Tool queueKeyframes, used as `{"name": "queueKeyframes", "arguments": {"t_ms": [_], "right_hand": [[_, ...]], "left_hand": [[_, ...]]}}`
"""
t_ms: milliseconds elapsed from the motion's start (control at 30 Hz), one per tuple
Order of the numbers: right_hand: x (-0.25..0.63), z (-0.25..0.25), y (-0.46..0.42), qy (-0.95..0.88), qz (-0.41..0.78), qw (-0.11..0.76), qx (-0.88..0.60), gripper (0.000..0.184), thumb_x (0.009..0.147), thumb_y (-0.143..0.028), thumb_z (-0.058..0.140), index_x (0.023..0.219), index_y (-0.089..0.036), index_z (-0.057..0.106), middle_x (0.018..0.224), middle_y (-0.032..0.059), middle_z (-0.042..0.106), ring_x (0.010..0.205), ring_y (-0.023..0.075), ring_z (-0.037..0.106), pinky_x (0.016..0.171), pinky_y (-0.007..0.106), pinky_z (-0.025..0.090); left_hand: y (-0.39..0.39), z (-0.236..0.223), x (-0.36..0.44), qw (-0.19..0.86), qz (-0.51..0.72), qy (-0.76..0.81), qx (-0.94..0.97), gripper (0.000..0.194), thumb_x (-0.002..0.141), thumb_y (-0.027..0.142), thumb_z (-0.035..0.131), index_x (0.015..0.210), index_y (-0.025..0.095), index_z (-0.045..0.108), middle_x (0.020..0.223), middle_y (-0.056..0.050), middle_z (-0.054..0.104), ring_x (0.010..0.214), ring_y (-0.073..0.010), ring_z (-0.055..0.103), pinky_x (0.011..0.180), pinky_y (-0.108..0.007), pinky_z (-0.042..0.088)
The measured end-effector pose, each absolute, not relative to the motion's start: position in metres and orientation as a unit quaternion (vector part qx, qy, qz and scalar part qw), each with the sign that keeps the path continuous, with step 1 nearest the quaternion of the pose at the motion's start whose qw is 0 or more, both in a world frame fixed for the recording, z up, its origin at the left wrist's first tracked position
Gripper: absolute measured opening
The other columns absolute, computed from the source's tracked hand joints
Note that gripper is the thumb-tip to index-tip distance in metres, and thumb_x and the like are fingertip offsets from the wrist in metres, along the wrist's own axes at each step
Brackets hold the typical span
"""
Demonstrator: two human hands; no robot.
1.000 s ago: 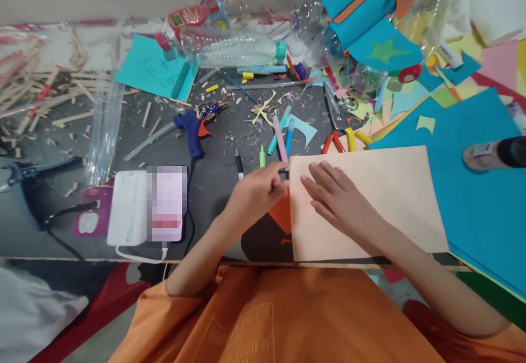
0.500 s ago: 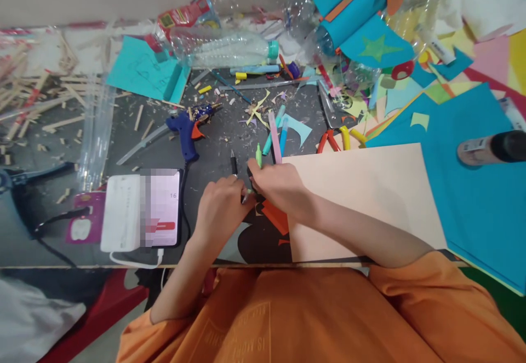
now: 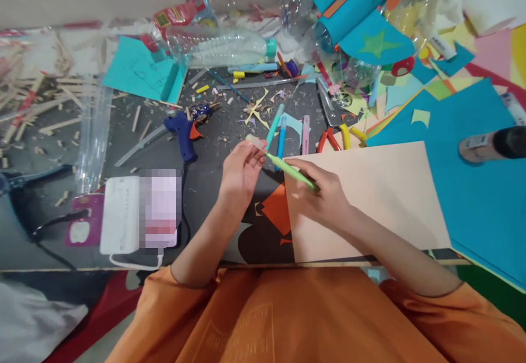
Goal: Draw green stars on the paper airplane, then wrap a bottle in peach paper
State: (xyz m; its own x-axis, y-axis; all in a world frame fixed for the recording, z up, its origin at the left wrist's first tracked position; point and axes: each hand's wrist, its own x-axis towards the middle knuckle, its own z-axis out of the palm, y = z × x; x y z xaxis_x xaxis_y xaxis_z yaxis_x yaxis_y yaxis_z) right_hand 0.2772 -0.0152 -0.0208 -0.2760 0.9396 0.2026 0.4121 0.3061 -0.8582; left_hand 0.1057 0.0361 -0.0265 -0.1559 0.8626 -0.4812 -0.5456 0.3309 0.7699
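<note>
My right hand (image 3: 322, 190) is closed round a light green felt-tip marker (image 3: 291, 171), whose thin nib points up and left at my left hand. Pinched in the fingers of my left hand (image 3: 242, 171) is a small pale marker cap (image 3: 257, 142), partly covered by the fingertips. Just beyond the hands lie a teal marker (image 3: 274, 127), a blue marker (image 3: 281, 144) and a pink marker (image 3: 306, 134). Under my right wrist is a pale peach sheet (image 3: 378, 193), with an orange paper piece (image 3: 277, 209) at its left edge.
A blue glue gun (image 3: 187, 136) and a phone (image 3: 160, 209) wired to a white power bank (image 3: 120, 215) lie to the left. Scissors (image 3: 329, 108), paper scraps and plastic bottles (image 3: 222, 48) crowd the back. A dark-capped bottle (image 3: 489, 145) rests on blue sheets (image 3: 472, 199).
Both hands have come apart and lifted from the table, with the green marker now uncapped in my right hand. The pink marker lies farther right. The black pen no longer shows.
</note>
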Motion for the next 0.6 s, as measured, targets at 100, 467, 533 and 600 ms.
{"name": "queueKeyframes", "arguments": {"t_ms": [100, 467, 533, 600], "right_hand": [[0.281, -0.024, -0.017, -0.720, 0.334, 0.387, -0.469, 0.035, 0.089, -0.017, 0.045, 0.118, -0.019, 0.065, 0.100, 0.0054, 0.077, 0.078, 0.0155, 0.071, 0.072, 0.026, 0.057], [0.276, -0.028, -0.013, -0.689, 0.333, 0.420, -0.487, 0.020, 0.096, -0.027, 0.053, 0.110, -0.021, 0.065, 0.101, 0.0051, 0.078, 0.077, 0.0143, 0.072, 0.070, 0.025, 0.058], [0.276, -0.028, -0.014, -0.681, 0.332, 0.422, -0.498, 0.018, 0.096, -0.030, 0.054, 0.106, -0.021, 0.066, 0.096, 0.0041, 0.078, 0.072, 0.0138, 0.070, 0.067, 0.024, 0.056], [0.277, -0.028, -0.014, -0.685, 0.325, 0.414, -0.504, 0.019, 0.097, -0.034, 0.054, 0.103, -0.022, 0.066, 0.092, 0.0040, 0.078, 0.070, 0.0146, 0.069, 0.065, 0.025, 0.055]], "left_hand": [[0.032, -0.028, 0.109, 0.646, 0.554, 0.500, 0.158, 0.017, 0.078, 0.027, 0.075, 0.071, 0.020, 0.061, 0.072, -0.001, 0.074, 0.068, -0.0116, 0.071, 0.068, -0.021, 0.057], [0.014, -0.022, 0.119, 0.582, 0.582, 0.478, 0.306, 0.030, 0.069, 0.036, 0.085, 0.092, 0.023, 0.070, 0.074, 0.003, 0.072, 0.078, -0.0130, 0.074, 0.077, -0.023, 0.057], [0.013, -0.023, 0.119, 0.552, 0.580, 0.488, 0.347, 0.030, 0.069, 0.039, 0.085, 0.087, 0.022, 0.068, 0.076, 0.002, 0.073, 0.078, -0.0148, 0.075, 0.077, -0.026, 0.059], [0.013, -0.025, 0.117, 0.525, 0.573, 0.505, 0.376, 0.032, 0.069, 0.043, 0.085, 0.083, 0.021, 0.066, 0.078, 0.000, 0.073, 0.076, -0.0154, 0.075, 0.077, -0.027, 0.059]]}}
